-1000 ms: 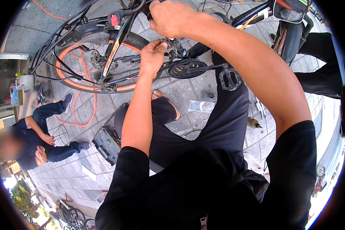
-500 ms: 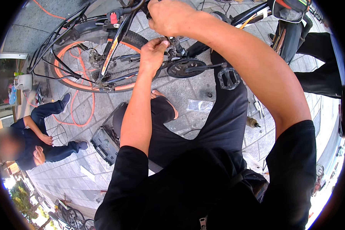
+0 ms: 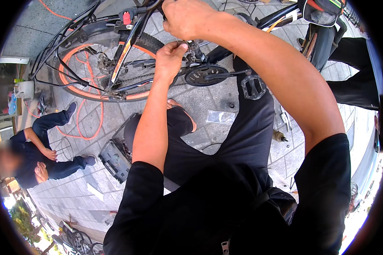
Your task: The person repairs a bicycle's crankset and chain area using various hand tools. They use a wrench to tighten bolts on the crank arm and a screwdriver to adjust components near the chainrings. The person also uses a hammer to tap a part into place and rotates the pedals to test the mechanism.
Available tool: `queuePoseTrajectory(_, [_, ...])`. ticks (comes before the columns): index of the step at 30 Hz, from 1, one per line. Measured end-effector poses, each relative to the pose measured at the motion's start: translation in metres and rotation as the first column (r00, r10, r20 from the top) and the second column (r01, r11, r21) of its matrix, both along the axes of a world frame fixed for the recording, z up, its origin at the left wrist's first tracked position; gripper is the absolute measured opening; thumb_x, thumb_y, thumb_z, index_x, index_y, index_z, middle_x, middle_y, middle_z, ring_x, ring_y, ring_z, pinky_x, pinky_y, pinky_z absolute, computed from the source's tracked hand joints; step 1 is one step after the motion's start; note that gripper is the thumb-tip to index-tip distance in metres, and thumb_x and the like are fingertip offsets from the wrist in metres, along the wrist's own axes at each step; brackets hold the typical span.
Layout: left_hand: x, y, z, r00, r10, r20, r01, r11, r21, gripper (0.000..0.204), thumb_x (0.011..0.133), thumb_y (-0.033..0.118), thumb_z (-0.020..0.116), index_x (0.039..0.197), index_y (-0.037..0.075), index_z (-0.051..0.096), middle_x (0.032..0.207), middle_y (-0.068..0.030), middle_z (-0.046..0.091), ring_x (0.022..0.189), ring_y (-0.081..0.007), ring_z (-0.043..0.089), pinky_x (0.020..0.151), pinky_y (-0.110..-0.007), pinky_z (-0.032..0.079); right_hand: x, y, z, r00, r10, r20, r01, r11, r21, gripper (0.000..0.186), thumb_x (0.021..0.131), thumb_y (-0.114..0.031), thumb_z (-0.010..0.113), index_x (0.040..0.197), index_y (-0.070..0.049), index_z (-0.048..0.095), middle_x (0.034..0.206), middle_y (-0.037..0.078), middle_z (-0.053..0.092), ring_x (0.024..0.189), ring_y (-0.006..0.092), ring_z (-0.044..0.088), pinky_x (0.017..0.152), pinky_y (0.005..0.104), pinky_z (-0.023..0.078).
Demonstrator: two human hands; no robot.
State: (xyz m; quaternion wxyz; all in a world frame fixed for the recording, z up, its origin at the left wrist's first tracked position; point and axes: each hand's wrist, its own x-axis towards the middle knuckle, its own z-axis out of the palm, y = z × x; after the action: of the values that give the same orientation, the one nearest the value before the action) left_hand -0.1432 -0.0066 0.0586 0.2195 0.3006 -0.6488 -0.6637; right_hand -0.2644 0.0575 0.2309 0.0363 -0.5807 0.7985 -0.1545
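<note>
A black bicycle with an orange-rimmed rear wheel (image 3: 93, 91) stands in front of me. My left hand (image 3: 169, 57) reaches up beside the seat tube, its fingertips pinched on a small metal part (image 3: 194, 47) just above the black chainring (image 3: 206, 75). Higher up, my right hand (image 3: 186, 18) is closed around the bicycle frame (image 3: 134, 32); what lies under its fingers is hidden. The crank arm and black pedal (image 3: 253, 87) stick out to the right over my knee.
An open black tool case (image 3: 114, 156) lies on the paving by my left leg. A clear plastic bag (image 3: 219, 117) and small tools (image 3: 281, 136) lie near my legs. An orange hose (image 3: 87, 127) loops on the ground. A person (image 3: 30, 155) sits at the left; another person's black-trousered legs (image 3: 355, 72) stand at the right.
Both hands stay on the bicycle. My left hand has crept slightly upward toward the part above the chainring.
</note>
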Motion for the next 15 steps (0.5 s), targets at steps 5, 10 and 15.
queuePoseTrajectory(5, [0.001, 0.004, 0.006, 1.000, 0.010, 0.015, -0.010, 1.000, 0.001, 0.032, 0.099, 0.018, 0.072, 0.118, -0.008, 0.070, 0.097, -0.0045, 0.073, 0.085, -0.0089, 0.061, 0.078, -0.026, 0.050, 0.003, 0.005, 0.001, 1.000, 0.024, -0.001, -0.024, 0.999, 0.027, 0.038, 0.091, -0.019, 0.062, 0.121, 0.005, 0.063, 0.110, 0.025, 0.074, 0.103, 0.0399, 0.073, 0.088, 0.0501, 0.058])
queuePoseTrajectory(10, [0.001, 0.001, 0.004, 0.999, -0.009, 0.041, 0.008, 1.000, 0.005, 0.029, 0.102, 0.018, 0.070, 0.119, -0.005, 0.070, 0.101, -0.0048, 0.075, 0.092, -0.0090, 0.066, 0.085, -0.024, 0.050, 0.004, 0.002, 0.005, 0.996, 0.088, -0.014, -0.086, 0.991, 0.102, 0.039, 0.090, -0.019, 0.062, 0.120, 0.006, 0.063, 0.108, 0.026, 0.074, 0.102, 0.0400, 0.074, 0.088, 0.0494, 0.058])
queuePoseTrajectory(15, [0.002, 0.002, 0.003, 1.000, 0.010, 0.019, -0.010, 1.000, -0.002, 0.030, 0.100, 0.017, 0.071, 0.118, -0.008, 0.071, 0.096, -0.0049, 0.073, 0.085, -0.0090, 0.062, 0.078, -0.026, 0.050, 0.003, 0.000, 0.000, 0.995, 0.097, -0.027, -0.095, 0.994, 0.053, 0.039, 0.090, -0.019, 0.062, 0.119, 0.007, 0.063, 0.108, 0.027, 0.074, 0.102, 0.0403, 0.073, 0.089, 0.0495, 0.058])
